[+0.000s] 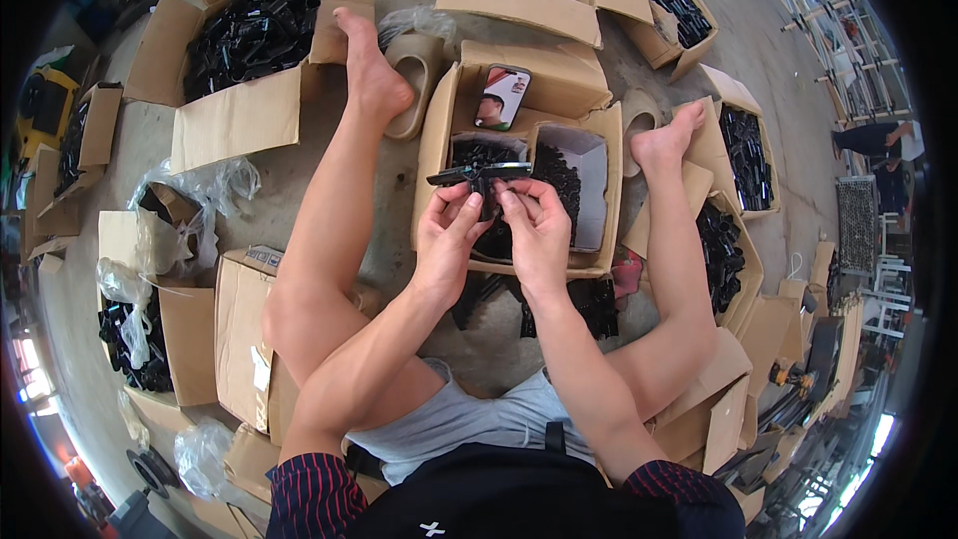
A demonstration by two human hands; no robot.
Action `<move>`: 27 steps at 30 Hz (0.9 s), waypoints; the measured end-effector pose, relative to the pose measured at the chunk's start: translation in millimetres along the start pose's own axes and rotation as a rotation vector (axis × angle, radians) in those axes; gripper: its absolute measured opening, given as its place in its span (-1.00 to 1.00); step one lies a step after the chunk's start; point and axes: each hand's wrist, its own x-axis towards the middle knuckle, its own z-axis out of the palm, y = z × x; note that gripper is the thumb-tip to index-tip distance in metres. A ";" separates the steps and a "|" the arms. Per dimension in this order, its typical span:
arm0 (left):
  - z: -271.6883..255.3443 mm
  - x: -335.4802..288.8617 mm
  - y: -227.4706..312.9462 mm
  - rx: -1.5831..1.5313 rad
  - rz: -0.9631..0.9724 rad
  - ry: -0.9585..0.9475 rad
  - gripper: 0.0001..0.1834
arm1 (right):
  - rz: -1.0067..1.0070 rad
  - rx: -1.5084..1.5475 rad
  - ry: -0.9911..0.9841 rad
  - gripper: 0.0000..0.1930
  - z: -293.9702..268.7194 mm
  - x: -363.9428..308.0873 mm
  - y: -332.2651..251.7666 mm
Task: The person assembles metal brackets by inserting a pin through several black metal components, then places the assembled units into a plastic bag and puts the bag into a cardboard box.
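Observation:
My left hand and my right hand meet over an open cardboard box between my legs. Pinched between the fingertips of both is a black T-shaped plastic part, its long bar lying crosswise and its stem pointing down toward me. Below it, the box holds many small black pieces in a grey-lined compartment, and more black pieces fill a section to the left. A phone with a lit screen leans against the box's far flap.
Cardboard boxes of black plastic parts stand around me: far left, far middle, right and left. Clear plastic bags lie at the left. Tan clogs sit by my feet. More black parts lie on the floor before me.

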 end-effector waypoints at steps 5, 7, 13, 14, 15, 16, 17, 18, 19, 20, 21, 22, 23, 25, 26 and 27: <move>-1.4 -4.5 3.1 0.058 0.079 0.029 -0.77 | 0.016 0.063 0.127 -0.83 21.6 -1.0 14.6; -0.2 -3.9 0.6 0.059 0.093 0.030 -0.76 | 0.028 0.053 0.153 -0.84 22.0 -0.3 14.3; -2.2 -4.2 0.0 0.137 0.148 0.026 -0.75 | 0.059 0.065 0.143 -0.82 22.7 -0.4 8.2; -1.6 -4.5 0.0 0.135 0.158 0.035 -0.74 | 0.064 0.071 0.133 -0.83 22.3 -0.1 7.5; -0.8 -5.1 -0.1 0.133 0.169 0.043 -0.73 | 0.065 0.087 0.125 -0.83 22.4 -0.4 6.7; 0.5 -5.4 0.4 0.131 0.178 0.049 -0.73 | 0.063 0.104 0.120 -0.83 22.3 -0.3 5.5; 1.6 -6.0 1.2 0.137 0.182 0.049 -0.73 | 0.062 0.120 0.114 -0.84 21.9 -0.2 4.8; 2.8 -6.5 1.9 0.143 0.185 0.049 -0.73 | 0.066 0.114 0.112 -0.84 20.7 0.1 5.9; 3.3 -6.9 2.7 0.148 0.190 0.049 -0.73 | 0.070 0.109 0.109 -0.84 20.2 0.4 7.1; 2.7 -6.7 1.9 0.157 0.200 0.047 -0.73 | 0.073 0.103 0.105 -0.85 20.1 0.2 7.4; 1.6 -6.3 0.3 0.165 0.209 0.044 -0.73 | 0.054 0.058 0.111 -0.85 19.6 -0.8 6.7; 0.7 -6.3 1.1 0.175 0.222 0.044 -0.73 | 0.035 0.015 0.112 -0.84 22.0 -2.3 3.0; 0.5 -6.9 1.2 0.168 0.220 0.041 -0.74 | 0.016 -0.028 0.113 -0.84 23.8 -3.7 1.0; 1.8 -7.7 -1.1 0.155 0.212 0.034 -0.74 | -0.073 -0.199 0.090 -0.83 18.2 -5.2 1.4; 2.2 -7.3 -2.2 0.146 0.215 0.027 -0.74 | -0.117 -0.284 0.080 -0.83 15.5 -6.3 1.7; 1.6 -7.7 -2.8 0.155 0.223 0.039 -0.73 | -0.128 -0.327 0.072 -0.82 14.3 -7.6 2.0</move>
